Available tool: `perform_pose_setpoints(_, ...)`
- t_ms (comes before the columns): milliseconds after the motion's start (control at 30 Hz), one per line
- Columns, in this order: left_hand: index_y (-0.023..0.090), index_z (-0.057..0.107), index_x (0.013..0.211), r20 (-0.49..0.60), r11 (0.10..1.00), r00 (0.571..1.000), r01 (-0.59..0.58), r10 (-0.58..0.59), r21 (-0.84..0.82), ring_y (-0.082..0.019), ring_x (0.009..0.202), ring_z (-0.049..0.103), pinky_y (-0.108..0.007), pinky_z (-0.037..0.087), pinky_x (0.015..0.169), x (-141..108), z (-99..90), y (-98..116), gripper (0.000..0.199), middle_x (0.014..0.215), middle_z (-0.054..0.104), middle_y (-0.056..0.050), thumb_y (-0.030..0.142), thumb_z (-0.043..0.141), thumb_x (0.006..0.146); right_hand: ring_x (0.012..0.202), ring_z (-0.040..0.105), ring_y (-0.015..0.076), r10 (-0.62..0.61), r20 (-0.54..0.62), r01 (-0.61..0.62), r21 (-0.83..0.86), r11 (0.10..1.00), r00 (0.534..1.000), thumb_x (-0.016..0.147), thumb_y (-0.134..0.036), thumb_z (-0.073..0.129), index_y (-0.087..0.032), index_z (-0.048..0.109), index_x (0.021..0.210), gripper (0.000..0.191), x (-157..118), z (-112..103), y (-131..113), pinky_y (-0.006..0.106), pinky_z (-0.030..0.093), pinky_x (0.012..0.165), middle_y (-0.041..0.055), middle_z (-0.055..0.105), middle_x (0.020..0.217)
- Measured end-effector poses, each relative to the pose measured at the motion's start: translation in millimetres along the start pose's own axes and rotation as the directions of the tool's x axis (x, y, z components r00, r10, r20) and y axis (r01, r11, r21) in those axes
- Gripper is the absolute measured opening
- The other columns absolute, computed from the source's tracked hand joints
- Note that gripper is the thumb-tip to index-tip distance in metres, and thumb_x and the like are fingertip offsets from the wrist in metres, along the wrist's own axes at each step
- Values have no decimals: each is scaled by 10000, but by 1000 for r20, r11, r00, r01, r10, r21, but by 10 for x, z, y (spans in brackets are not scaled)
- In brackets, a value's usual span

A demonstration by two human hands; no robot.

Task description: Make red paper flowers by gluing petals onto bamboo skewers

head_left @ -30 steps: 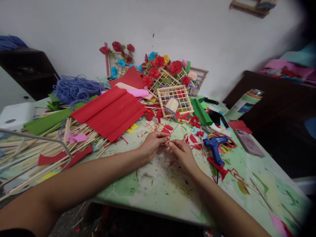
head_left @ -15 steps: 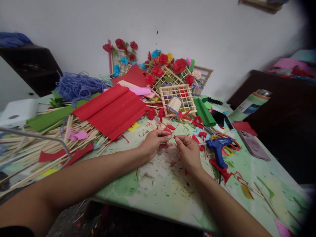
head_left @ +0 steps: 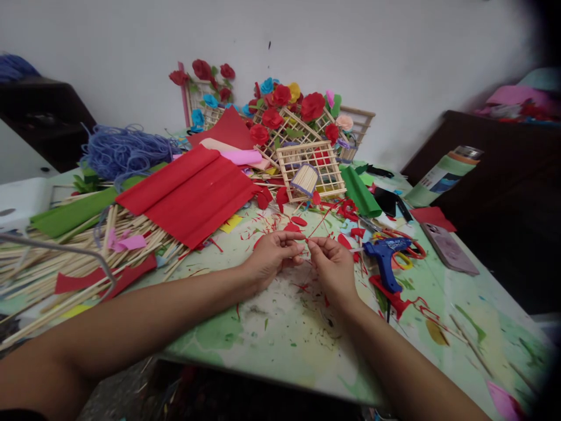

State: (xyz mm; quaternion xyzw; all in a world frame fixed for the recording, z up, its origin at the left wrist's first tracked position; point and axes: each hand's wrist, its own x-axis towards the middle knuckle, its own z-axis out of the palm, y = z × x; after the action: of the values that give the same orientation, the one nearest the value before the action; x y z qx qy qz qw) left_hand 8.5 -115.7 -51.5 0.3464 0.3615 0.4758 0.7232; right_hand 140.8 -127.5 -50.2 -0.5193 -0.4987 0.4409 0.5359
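Note:
Above the middle of the table, my left hand [head_left: 275, 257] and my right hand [head_left: 333, 266] meet at the fingertips. Both are closed in a pinch on a thin red strip [head_left: 318, 224], whose loose end slants up and to the right. Fingers hide most of its lower part. Red cut petals [head_left: 299, 221] and fine red scraps lie just beyond my hands. To the right of my right hand rests a blue glue gun [head_left: 385, 257], with orange-handled scissors [head_left: 414, 248] partly behind it.
A red crepe paper sheet [head_left: 186, 193] covers many thin sticks [head_left: 144, 225] on the left, near blue cord [head_left: 127, 152]. Stick lattices [head_left: 311, 169] with paper flowers [head_left: 312, 106] stand at the back. A bottle [head_left: 445, 175] and a phone [head_left: 447, 248] are at right.
The view has shifted slightly, so the background sits a little further left and higher. My hands stay pinched together, fingertips now closer, and the red strip shows more clearly between them.

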Motion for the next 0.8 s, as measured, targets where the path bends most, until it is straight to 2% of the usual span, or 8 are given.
perform_pose_setpoints(200,102,685,856,-24,999,999,27,-28,-21,-36,543,550,-204,484,594,3,25,24,195,766,647,-25,110,721,664,443,368,79,-11,21,11,-24,1000,1000,707,-382,637,-153,647,770,237,-8,7,4,218,299,436,-46,514,520)
perform_pose_setpoints(533,129,706,796,-54,1000,999,9,-9,5,-47,544,545,-221,473,604,22,0,-5,212,700,644,-13,177,779,603,446,376,77,-25,19,25,-16,1000,1000,694,-390,649,-153,653,747,243,-3,12,3,212,300,439,-45,518,513)
perform_pose_setpoints(633,128,710,822,-63,994,998,-6,13,107,-70,534,543,-209,425,532,43,-20,-5,205,631,626,-16,197,750,633,441,363,76,-12,16,12,-22,1000,1000,689,-395,651,-147,657,751,256,-4,12,3,210,271,424,-51,492,493)
perform_pose_setpoints(700,126,715,834,-73,971,995,-47,66,234,-86,520,533,-212,392,494,51,-30,15,187,590,611,-16,205,719,664,433,352,75,0,19,0,-18,1000,1000,686,-404,652,-142,661,757,272,-10,18,-1,210,261,418,-55,479,479)
perform_pose_setpoints(767,130,725,810,-52,899,977,-170,208,403,-102,544,537,-228,400,511,53,-39,47,142,590,607,-18,192,692,686,429,350,73,15,19,-15,2,1000,1000,679,-410,655,-137,663,768,288,-19,29,-8,209,265,418,-56,479,474)
perform_pose_setpoints(800,136,731,790,-20,833,954,-251,299,493,-109,571,544,-239,415,539,51,-43,63,117,603,609,-20,175,682,692,429,353,73,24,16,-24,14,1000,1000,673,-411,659,-134,663,773,294,-24,37,-11,209,268,418,-55,484,476)
